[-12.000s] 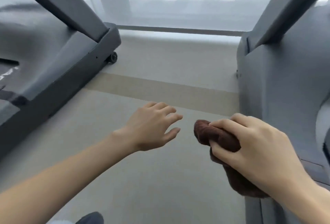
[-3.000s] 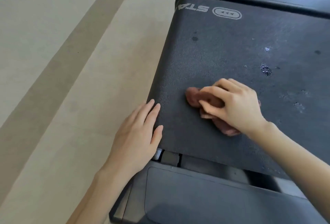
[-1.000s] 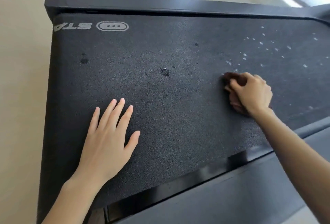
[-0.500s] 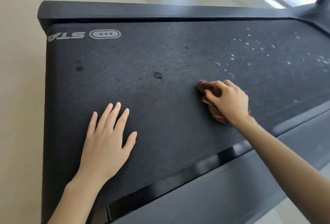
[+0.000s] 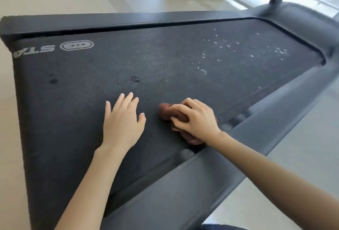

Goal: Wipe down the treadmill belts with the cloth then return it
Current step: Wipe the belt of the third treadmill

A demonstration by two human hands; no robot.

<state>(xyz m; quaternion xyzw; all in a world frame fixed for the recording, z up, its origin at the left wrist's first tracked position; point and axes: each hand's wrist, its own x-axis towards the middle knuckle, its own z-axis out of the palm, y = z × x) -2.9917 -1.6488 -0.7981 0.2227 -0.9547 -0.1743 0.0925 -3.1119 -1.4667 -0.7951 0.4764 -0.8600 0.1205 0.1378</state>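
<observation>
Wiping: right hand [image 5: 197, 120] clenched on cloth [image 5: 166, 111], drawn back leftward to belt's [image 5: 165, 61] near edge; left hand [image 5: 122, 121] flat, fingers spread. White specks [image 5: 238, 48] remain unwiped; 1 belt unfinished.

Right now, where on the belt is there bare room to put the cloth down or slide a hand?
Widest bare stretch of treadmill belt: between the logo and the left hand. A narrow gap lies between that hand and the cloth under the right hand. Far right is covered in white specks; a dark spot sits beyond the left fingertips.
</observation>
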